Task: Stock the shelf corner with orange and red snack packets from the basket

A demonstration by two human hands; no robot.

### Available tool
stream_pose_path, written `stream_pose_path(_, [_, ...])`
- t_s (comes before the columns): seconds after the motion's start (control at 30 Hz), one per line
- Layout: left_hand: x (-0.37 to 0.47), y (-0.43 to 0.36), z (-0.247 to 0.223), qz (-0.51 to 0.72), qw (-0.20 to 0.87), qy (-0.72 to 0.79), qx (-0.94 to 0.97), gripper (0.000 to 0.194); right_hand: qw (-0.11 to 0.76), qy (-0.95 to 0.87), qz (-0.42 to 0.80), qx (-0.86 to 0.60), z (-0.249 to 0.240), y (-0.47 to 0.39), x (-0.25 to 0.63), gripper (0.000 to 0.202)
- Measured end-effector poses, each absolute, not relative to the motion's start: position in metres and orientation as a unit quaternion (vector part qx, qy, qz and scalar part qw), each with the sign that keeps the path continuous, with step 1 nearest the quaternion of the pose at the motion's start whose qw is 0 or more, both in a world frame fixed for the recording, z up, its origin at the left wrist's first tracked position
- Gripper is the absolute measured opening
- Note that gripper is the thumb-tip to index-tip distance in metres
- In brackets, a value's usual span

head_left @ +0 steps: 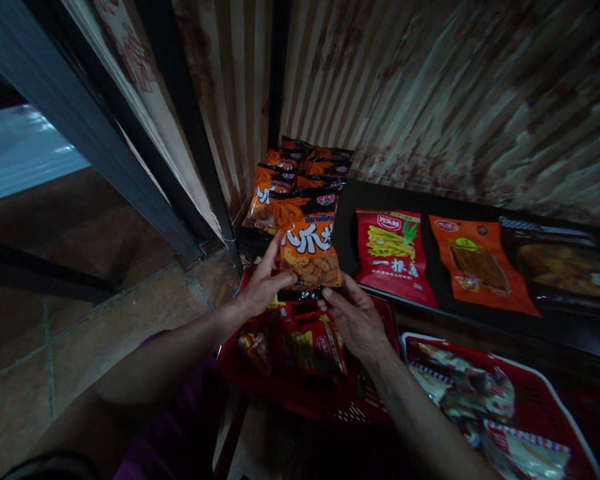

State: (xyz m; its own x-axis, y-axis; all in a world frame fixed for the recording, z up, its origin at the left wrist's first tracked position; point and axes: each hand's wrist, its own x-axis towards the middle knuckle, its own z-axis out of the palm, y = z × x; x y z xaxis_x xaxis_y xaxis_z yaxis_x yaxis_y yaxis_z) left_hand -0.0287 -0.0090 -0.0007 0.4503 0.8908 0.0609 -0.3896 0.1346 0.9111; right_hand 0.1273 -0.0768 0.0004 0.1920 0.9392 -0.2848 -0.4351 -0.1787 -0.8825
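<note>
Item: one orange-and-black printed foil snack bag [310, 250], which we hold upright between both hands above the near end of the dark shelf. Its long axis runs roughly vertical, tipped a little to the left at the top, printed face towards us.

Hands: our left hand [264, 285] grips the bag's left edge, thumb on the front and fingers [273, 257] running up behind; our right hand [356, 321] pinches the bottom right corner from below. Both are closed on the bag, set apart by about its width. The left sits higher and nearer the shelf; the right lies lower and nearer us.

Behind it: a row of matching orange snack bags [275, 190] standing one behind another at the left end of the dark shelf [430, 280], running back to the striped wall. The held bag lies directly in front of this row and in line with it, just beside the foremost bag.

To the right on the shelf: a flat red packet with yellow sticks printed on it [393, 253], then a flat orange packet with a brown window [477, 267].

Below the hands: a red plastic basket [340, 400] holding assorted packets; a second red tray [540, 407] to its right.
</note>
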Motion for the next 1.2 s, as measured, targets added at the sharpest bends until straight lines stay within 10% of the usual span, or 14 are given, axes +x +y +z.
stream_pose_path(0.63, [-0.017,-0.014,0.002,0.506,0.535,0.353,0.577,0.068,0.652,-0.261,0.472,-0.532,-0.008,-0.074,0.125,0.042])
stream_pose_path(1.2, [-0.011,-0.032,0.024,0.545,0.651,0.272,0.453,0.053,0.494,-0.679,-0.028,-0.542,0.005,-0.097,0.12,0.055])
